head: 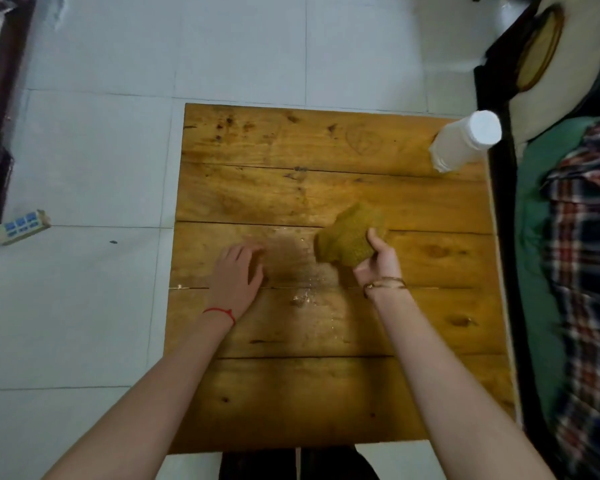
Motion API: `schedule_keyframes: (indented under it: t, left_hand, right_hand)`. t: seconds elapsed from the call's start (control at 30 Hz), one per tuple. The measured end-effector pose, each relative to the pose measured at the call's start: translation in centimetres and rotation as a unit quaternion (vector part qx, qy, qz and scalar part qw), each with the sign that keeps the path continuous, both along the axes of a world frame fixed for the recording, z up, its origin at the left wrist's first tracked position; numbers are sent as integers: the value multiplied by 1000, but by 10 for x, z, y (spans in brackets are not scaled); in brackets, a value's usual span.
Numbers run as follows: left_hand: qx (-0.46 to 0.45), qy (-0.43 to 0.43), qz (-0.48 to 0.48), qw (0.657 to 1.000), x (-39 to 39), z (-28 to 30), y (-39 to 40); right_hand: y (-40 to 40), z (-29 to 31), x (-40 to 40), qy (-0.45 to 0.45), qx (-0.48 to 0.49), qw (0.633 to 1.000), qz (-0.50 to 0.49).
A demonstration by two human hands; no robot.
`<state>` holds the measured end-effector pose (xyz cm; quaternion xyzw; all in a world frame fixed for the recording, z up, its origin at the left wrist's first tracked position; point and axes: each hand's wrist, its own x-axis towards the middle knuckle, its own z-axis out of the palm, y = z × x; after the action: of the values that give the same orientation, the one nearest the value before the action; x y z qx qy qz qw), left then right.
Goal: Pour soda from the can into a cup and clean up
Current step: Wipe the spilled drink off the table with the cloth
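Cleaning stage, seen from the head camera, read left to right. On the tiled floor (pixel 94 161) at far left lies a small blue-and-white box (pixel 21 226), well apart from the work; the wooden table (pixel 326 393) fills the centre of the view. The left hand (pixel 236 275) rests palm-down on the boards with its fingers straight and relaxed, holding nothing, at the left edge of the wet patch (pixel 291 258); a red thread bracelet (pixel 220 312) circles that wrist. The wet patch, dark and glistening, lies between the two hands, with a few bright droplets (pixel 300 299) just nearer the person. The right hand (pixel 378 261) grips a bunched mustard-coloured cloth (pixel 347 239), fingers and thumb curled round its near edge; whether the cloth touches the boards cannot be told; a thin metal bangle (pixel 387 283) sits on that wrist. A white lidded bottle (pixel 465 140) stands at the far right corner, beside plaid fabric (pixel 582 271) off the table; neither can nor cup is in view. To wipe well, the cloth is probably best flattened rather than balled, pressed down and drawn leftward across the patch towards the bracing hand, then back over the droplets; the seams between the boards likely trap liquid and merit a pass along their length; the left hand ought to lift clear before the cloth reaches it.
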<state>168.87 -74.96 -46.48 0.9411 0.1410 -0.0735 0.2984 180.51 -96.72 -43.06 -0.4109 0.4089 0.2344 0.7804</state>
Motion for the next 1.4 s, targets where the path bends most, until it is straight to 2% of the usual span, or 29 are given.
schedule_keyframes:
  t: [0.13, 0.2, 0.27, 0.33, 0.43, 0.53, 0.6, 0.77, 0.83, 0.87, 1.07, 1.23, 1.4]
  left_hand:
    - [72, 42, -43, 996, -32, -7, -30]
    - [100, 65, -53, 991, -48, -10, -44]
    - [116, 78, -48, 989, -62, -10, -58]
    - [124, 82, -41, 988, -76, -11, -72]
    - [118, 87, -20, 989, -97, -15, -94]
    - [121, 94, 0, 988, -119, -23, -118]
    - [126, 100, 7, 987, -129, -27, -132]
    - [128, 104, 20, 986, -152, -30, -169]
    - [128, 101, 27, 986, -161, -32, -180]
    - [126, 97, 31, 987, -163, -33, -184]
    - [122, 83, 37, 988, -168, -39, -188]
    - [150, 63, 39, 986, -155, -51, -178]
    - [177, 36, 21, 983, -133, -65, -156]
  right_hand:
    - [-55, 5, -17, -58, -151, 986, -30]
    - [-80, 8, -29, -85, -237, 968, -3]
    - [-105, 10, -42, -123, -331, 934, 53]
    - [-129, 13, -57, -166, -413, 887, 123]
    - [-159, 12, -83, -253, -490, 808, 205]
    - [-179, 6, -108, -296, -538, 721, 320]
    - [-187, -1, -126, -321, -532, 667, 411]
    - [-197, -25, -178, -351, -473, 500, 634]
    - [-205, -40, -199, -356, -473, 428, 683]
    - [-209, -48, -207, -363, -477, 406, 690]
    - [-212, -69, -225, -397, -514, 398, 648]
    - [-190, -89, -207, -354, -593, 397, 604]
    - [-185, -108, -201, -353, -609, 387, 596]
